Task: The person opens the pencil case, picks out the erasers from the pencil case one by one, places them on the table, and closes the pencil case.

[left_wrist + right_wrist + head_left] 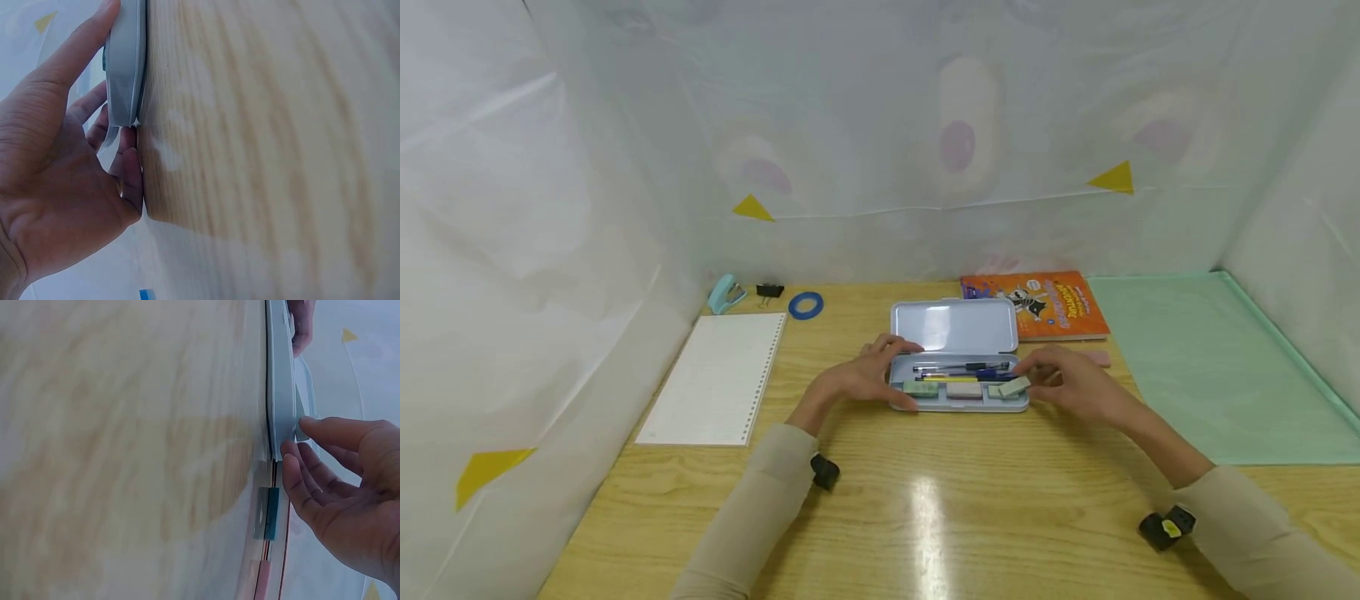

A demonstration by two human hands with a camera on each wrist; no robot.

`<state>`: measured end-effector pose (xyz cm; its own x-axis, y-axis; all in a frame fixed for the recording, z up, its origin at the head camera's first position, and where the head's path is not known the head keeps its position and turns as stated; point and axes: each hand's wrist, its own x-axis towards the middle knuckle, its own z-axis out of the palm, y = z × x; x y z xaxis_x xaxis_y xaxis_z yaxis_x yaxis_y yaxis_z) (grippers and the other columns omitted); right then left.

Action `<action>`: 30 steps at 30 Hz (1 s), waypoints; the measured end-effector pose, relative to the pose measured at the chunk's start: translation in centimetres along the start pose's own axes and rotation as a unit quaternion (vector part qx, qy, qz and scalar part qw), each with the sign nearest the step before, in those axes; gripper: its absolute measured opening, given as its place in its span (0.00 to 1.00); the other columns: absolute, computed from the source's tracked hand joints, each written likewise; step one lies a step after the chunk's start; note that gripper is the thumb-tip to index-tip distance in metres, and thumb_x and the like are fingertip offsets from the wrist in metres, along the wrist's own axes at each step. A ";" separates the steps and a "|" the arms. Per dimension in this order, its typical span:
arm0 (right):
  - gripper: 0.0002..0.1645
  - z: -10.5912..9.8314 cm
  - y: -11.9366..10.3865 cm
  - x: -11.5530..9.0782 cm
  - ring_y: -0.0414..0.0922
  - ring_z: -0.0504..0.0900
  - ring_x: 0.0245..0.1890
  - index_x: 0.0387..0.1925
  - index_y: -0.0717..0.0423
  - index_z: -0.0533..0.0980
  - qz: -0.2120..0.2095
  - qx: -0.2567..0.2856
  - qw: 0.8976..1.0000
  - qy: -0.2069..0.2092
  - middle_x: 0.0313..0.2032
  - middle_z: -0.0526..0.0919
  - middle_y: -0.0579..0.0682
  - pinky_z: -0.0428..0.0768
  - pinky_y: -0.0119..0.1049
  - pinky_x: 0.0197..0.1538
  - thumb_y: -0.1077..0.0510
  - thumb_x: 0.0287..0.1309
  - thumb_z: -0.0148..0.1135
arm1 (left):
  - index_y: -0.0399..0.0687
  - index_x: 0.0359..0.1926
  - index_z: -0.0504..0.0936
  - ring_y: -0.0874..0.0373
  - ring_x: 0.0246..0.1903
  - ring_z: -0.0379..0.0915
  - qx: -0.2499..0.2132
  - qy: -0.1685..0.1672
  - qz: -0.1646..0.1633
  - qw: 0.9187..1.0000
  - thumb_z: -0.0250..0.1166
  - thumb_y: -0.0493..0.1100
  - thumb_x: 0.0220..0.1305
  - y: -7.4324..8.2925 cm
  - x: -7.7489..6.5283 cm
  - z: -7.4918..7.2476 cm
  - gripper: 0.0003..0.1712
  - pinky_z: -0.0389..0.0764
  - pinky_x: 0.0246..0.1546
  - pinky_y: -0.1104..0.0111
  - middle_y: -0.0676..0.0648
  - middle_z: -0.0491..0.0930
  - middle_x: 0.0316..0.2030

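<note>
An open pale-blue pencil case (953,407) lies on the table, its lid (977,325) tipped back. My left hand (871,372) grips the case's left end, thumb along the front and fingers behind. At the right end, my right hand (1071,385) pinches a pale eraser (1014,386), which sits tilted over the right small compartment. Several pens and a yellow pencil (951,378) fill the long compartment. A green eraser (921,389) and a whitish eraser (964,390) occupy the other front compartments. In the right wrist view, the thumb presses that pale eraser near the case wall.
Behind the right hand are a pink eraser (1099,358) and a teal block (272,514). An orange book (1067,308) lies behind, beside a green mat (1225,375). Leftward are lined paper (711,379), a stapler (726,294), a binder clip (770,291) and blue tape (806,306).
</note>
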<state>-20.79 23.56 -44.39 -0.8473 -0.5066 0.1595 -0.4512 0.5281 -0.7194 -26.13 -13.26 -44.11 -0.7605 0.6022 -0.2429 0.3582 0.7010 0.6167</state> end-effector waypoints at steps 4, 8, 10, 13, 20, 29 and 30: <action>0.14 0.1 -0.1 0.1 0.48 0.83 0.43 0.47 0.58 0.84 0.005 -0.009 1.000 0.000 0.47 0.84 0.53 0.83 0.35 0.46 0.71 0.61 0.70 | 0.66 0.77 0.61 0.45 0.66 0.54 0.002 0.000 -0.001 1.000 0.79 0.62 0.54 0.0 0.0 0.0 0.54 0.62 0.70 0.47 0.48 0.53 0.74; 0.12 -0.2 -0.3 -0.1 0.46 0.82 0.43 0.45 0.54 0.85 0.024 -0.024 0.999 0.009 0.46 0.85 0.49 0.83 0.35 0.46 0.70 0.62 0.69 | 0.67 0.77 0.61 0.46 0.65 0.54 0.005 -0.002 0.000 1.000 0.79 0.62 0.54 0.0 0.0 0.1 0.54 0.62 0.69 0.48 0.49 0.54 0.73; 0.12 -0.6 -0.3 -0.2 0.46 0.82 0.43 0.45 0.53 0.85 0.040 -0.026 0.999 0.020 0.46 0.85 0.49 0.83 0.34 0.46 0.68 0.64 0.69 | 0.67 0.77 0.61 0.46 0.65 0.54 0.007 -0.002 -0.001 1.000 0.79 0.63 0.54 -0.1 0.1 0.1 0.54 0.62 0.69 0.48 0.49 0.54 0.73; 0.10 -1.4 -0.3 -0.6 0.45 0.83 0.43 0.46 0.53 0.85 0.061 -0.024 0.997 0.044 0.46 0.86 0.50 0.82 0.32 0.45 0.67 0.65 0.68 | 0.67 0.77 0.61 0.46 0.66 0.54 0.006 0.001 -0.001 1.000 0.79 0.63 0.54 -0.1 0.1 0.1 0.54 0.62 0.70 0.47 0.49 0.53 0.74; 0.09 -2.8 0.5 -1.5 0.43 0.84 0.43 0.47 0.56 0.84 0.074 -0.027 0.994 0.078 0.47 0.86 0.54 0.81 0.27 0.44 0.66 0.66 0.68 | 0.67 0.77 0.62 0.46 0.67 0.54 0.005 0.005 -0.004 1.000 0.80 0.62 0.53 -0.2 0.1 0.2 0.54 0.62 0.70 0.47 0.50 0.52 0.75; 0.07 -3.5 2.2 -1.9 0.45 0.85 0.44 0.45 0.56 0.85 0.105 -0.044 0.991 0.065 0.48 0.86 0.56 0.81 0.28 0.44 0.64 0.66 0.69 | 0.68 0.77 0.61 0.45 0.68 0.53 0.004 0.000 -0.006 1.000 0.79 0.62 0.54 -0.3 0.2 0.2 0.53 0.61 0.70 0.46 0.49 0.51 0.76; 0.07 -3.6 2.3 -1.9 0.45 0.85 0.44 0.46 0.56 0.85 0.108 -0.042 0.991 0.062 0.49 0.86 0.56 0.81 0.28 0.44 0.64 0.66 0.69 | 0.68 0.77 0.61 0.45 0.68 0.53 0.003 0.000 -0.006 1.000 0.79 0.62 0.54 -0.3 0.2 0.2 0.53 0.61 0.71 0.46 0.49 0.51 0.76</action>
<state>-21.17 28.20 -43.90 -0.9523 -0.2903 0.0944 -0.2733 0.6728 -0.6875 -26.25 -13.24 -44.49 -0.7647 0.5935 -0.2509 0.3521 0.7110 0.6086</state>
